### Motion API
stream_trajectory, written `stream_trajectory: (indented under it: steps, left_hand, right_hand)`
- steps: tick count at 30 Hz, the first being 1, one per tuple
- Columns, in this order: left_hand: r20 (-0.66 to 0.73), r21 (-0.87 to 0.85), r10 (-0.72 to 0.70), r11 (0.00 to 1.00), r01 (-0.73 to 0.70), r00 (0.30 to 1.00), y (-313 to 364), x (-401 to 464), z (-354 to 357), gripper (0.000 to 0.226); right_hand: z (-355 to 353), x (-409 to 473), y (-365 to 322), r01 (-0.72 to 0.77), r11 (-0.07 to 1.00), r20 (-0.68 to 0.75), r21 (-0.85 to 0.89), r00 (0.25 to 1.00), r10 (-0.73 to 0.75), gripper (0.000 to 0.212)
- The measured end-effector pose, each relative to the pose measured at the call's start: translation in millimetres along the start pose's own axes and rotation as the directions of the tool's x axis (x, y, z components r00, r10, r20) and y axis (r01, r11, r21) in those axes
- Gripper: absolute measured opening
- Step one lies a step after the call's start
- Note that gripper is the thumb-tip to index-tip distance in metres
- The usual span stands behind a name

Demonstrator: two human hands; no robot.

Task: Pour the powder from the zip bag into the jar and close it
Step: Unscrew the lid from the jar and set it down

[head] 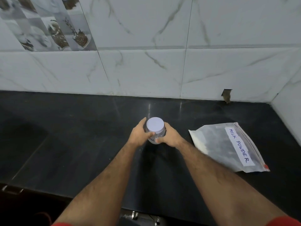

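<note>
On the dark bench (81, 144), near its middle, we hold the jar (154, 136) upright, lid (155, 124) on: our left hand (140, 136) and right hand (169, 137) each have a closed grip around its sides. Right of it the zip bag (228, 147) lies flat, apart from the jar.

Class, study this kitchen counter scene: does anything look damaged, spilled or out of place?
Yes: the wall tile has a broken, jagged notch at its base, right of centre where it meets the counter. No spill shows; the zip bag lies flat, and both hands hold the lidded jar upright.
</note>
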State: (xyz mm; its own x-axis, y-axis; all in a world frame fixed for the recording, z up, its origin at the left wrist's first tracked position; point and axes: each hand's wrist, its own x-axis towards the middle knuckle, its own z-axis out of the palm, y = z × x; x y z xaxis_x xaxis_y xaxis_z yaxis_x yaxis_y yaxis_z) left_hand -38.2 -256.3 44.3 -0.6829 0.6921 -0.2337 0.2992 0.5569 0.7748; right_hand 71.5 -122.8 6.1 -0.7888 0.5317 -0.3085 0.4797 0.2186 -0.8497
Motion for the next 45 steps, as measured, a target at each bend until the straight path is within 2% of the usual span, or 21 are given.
stream_trajectory:
  steps: [6, 10, 11, 13, 16, 18, 22, 25, 28, 32, 35, 38, 41, 45]
  left_hand:
    - [0.043, 0.035, 0.045, 0.998, -0.046, 0.998, -2, -1, 2, 0.092]
    - [0.083, 0.031, 0.062, 0.997, -0.065, 0.995, 9, 4, -3, 0.105]
    - [0.110, 0.042, 0.058, 0.997, -0.062, 0.992, 13, 5, -4, 0.104]
    - [0.153, 0.062, 0.065, 0.995, -0.076, 0.986, 19, 7, -3, 0.086]
    - [0.156, 0.043, 0.061, 0.997, -0.069, 0.986, 32, 4, 3, 0.063]
    - [0.162, 0.011, 0.066, 0.998, -0.069, 0.985, 41, 0, 7, 0.062]
    - [0.317, -0.009, 0.148, 0.988, -0.153, 0.937, 57, -4, 7, 0.063]
    - [0.336, -0.091, 0.173, 0.984, -0.151, 0.926, 69, -13, 6, 0.079]
    - [0.359, -0.223, 0.201, 0.967, -0.125, 0.911, 76, -19, 12, 0.063]
    - [0.315, -0.350, 0.205, 0.933, -0.087, 0.927, 79, -28, 24, 0.046]
    - [0.237, -0.353, 0.176, 0.932, -0.084, 0.956, 81, -34, 37, 0.046]
    - [0.175, -0.339, 0.141, 0.938, -0.075, 0.974, 83, -39, 44, 0.065]
    - [0.210, -0.268, 0.157, 0.959, -0.097, 0.965, 88, -44, 42, 0.089]
    - [0.322, -0.338, 0.153, 0.940, -0.038, 0.934, 85, -46, 30, 0.087]
  right_hand:
    - [2, -9, 9, 0.103, 0.993, -0.075, 0.051, 0.992, -0.099, 0.085]
    - [-12, -21, 10, 0.153, 0.982, -0.083, 0.107, 0.986, -0.145, 0.078]
    - [-16, -25, 9, 0.161, 0.981, -0.079, 0.112, 0.985, -0.152, 0.075]
    - [-22, -33, 10, 0.165, 0.977, -0.065, 0.133, 0.985, -0.158, 0.071]
    - [-26, -45, 10, 0.147, 0.976, -0.014, 0.159, 0.989, -0.147, 0.081]
    - [-27, -51, 13, 0.146, 0.974, -0.006, 0.174, 0.989, -0.147, 0.086]
    - [-34, -70, 16, 0.101, 0.959, 0.004, 0.266, 0.994, -0.105, 0.063]
    - [-37, -86, 19, 0.044, 0.916, 0.068, 0.399, 0.995, -0.077, 0.062]
    - [-34, -96, 20, 0.030, 0.881, 0.063, 0.471, 0.996, -0.068, 0.063]
    - [-26, -103, 21, 0.054, 0.910, -0.052, 0.411, 0.998, -0.036, 0.072]
    - [-21, -108, 18, 0.093, 0.971, -0.223, 0.219, 0.974, -0.043, 0.067]
    - [-20, -112, 16, 0.117, 0.991, -0.361, 0.072, 0.929, -0.083, 0.072]
    - [-23, -113, 18, 0.136, 0.990, -0.384, 0.033, 0.916, -0.113, 0.083]
    - [-32, -113, 23, 0.142, 0.988, -0.385, 0.065, 0.917, -0.107, 0.089]
